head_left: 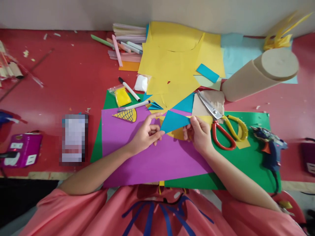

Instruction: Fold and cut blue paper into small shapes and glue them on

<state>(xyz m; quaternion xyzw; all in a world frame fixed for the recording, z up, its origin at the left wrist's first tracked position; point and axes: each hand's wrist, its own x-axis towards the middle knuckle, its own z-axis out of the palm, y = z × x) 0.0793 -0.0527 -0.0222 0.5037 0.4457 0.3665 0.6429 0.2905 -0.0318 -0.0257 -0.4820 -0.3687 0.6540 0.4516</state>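
Note:
A blue paper triangle (173, 121) is held between both hands above a purple sheet (152, 157). My left hand (145, 134) pinches its left corner with the fingers closed on it. My right hand (199, 134) grips its right corner, with a yellow paper piece (178, 132) just under the triangle. A yellow cone-shaped cutout with a drawn grid (126, 115) lies on the purple sheet to the left of my left hand.
Scissors with red and yellow handles (222, 126) lie right of my right hand on a green sheet (246, 164). A blue glue gun (269, 147) sits further right. Yellow sheets (172, 62), markers (129, 88), a cardboard tube (258, 75) and a purple device (22, 149) surround the work area.

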